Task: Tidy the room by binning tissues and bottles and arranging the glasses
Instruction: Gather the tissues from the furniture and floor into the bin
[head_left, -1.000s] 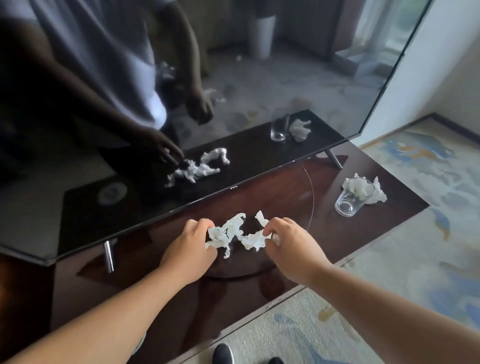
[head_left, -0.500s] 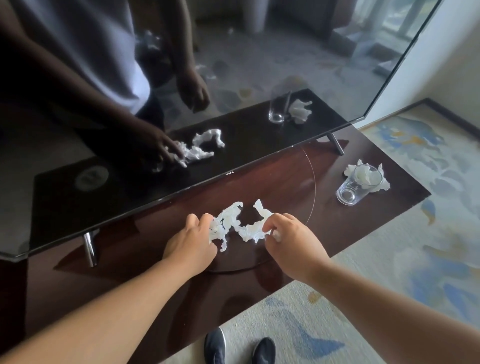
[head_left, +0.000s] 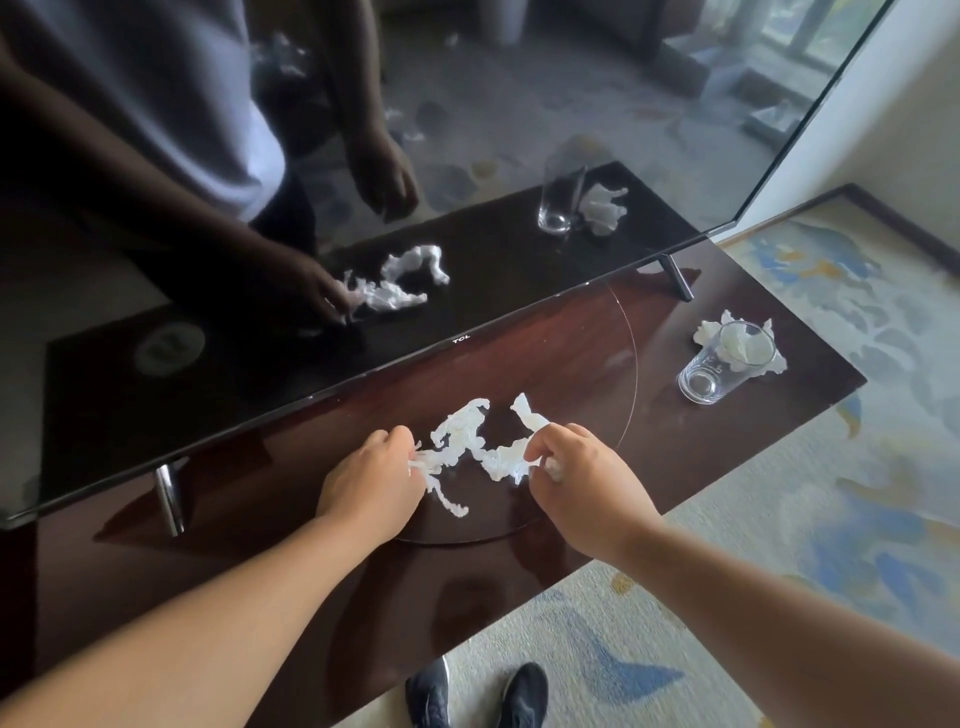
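So the tissue (head_left: 467, 441) is a long, torn-up, twisted white strip lying on the dark glossy wood cabinet (head_left: 571, 353), pretty much dead centre in front of me. I've got one end in each hand. My left hand (head_left: 369, 478) is at its 9 o'clock end with the fingers curled in, pinching the stringy bit there. My right hand (head_left: 587, 483) is at the 3 o'clock end, with thumb and forefinger nipped onto the strip. A little white shows under the other curled fingers, and I can't tell if that's the same strip. The middle of the strip is down on the wood, and a thin tail trails off toward 6 o'clock.

At about 2 o'clock from there, well apart, a clear glass (head_left: 722, 364) sits near the far corner of the cabinet. It looks upright and nothing's in it. A second tissue (head_left: 709, 328), crumpled, is just behind it, partly seen through the glass. I can't say if they touch.

At 12 o'clock is the TV (head_left: 260, 364), switched off, on metal feet. The only readable writing is the TCL logo (head_left: 460, 339) on the bottom bezel. The black screen mirrors me, the strip and the glass.

At 6 o'clock are my dark shoes (head_left: 428, 693) on a pale carpet (head_left: 779, 519) with blue and yellow patches
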